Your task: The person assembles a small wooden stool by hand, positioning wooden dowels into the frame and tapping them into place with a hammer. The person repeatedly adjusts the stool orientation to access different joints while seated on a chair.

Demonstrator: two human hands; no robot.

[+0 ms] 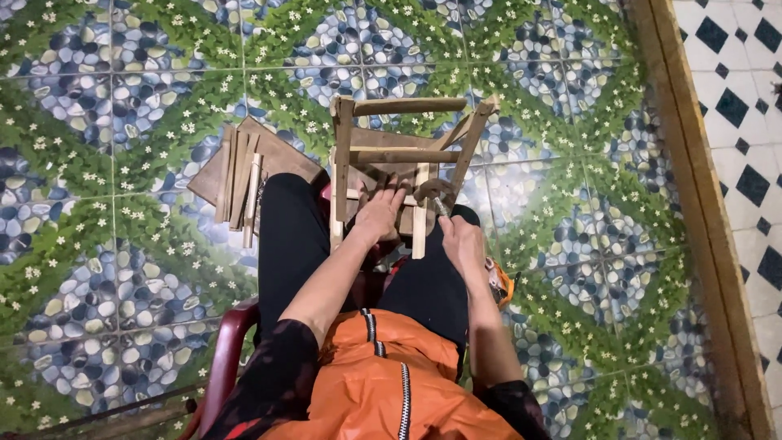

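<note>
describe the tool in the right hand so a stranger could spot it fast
Start at the small wooden frame resting on the seated person's knees. At its near right edge, the right hand holds a short tool pointing into the frame. Unlike the pale wooden slats lying on the floor, it looks thin, dark and metallic.

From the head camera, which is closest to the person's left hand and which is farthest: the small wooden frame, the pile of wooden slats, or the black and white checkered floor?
1. Small wooden frame: the left hand rests on it, on the person's lap.
2. Pile of flat wooden slats: on the floor, off to the left.
3. Black and white checkered floor: far right, past the wooden threshold strip.
</note>
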